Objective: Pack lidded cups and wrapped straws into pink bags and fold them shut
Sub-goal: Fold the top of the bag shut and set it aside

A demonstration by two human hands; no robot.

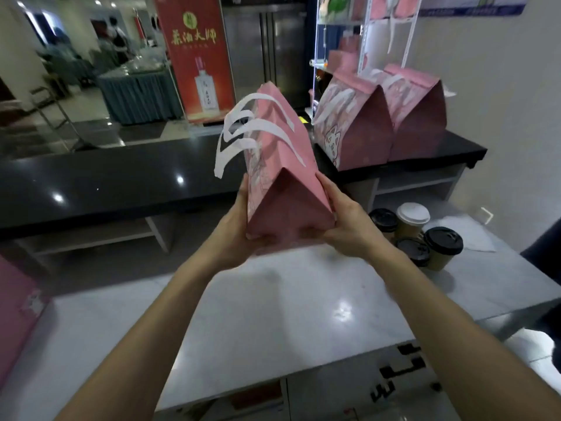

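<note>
Your left hand (239,235) and right hand (343,226) are both clamped low on the sides of the folded-shut pink paper bag with white strip handles (279,165), held above the pale glossy desk (273,314). Expect thin, creasable paper and bottom-heavy cups inside, so support the base. Only a cartoon cat print shows; the bag's writing is unreadable.

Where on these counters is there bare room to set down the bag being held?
The black counter is bare left of the two folded bags. The white table is open below the held bag and between the forearms. It is crowded at the table's right, around the four cups.
</note>
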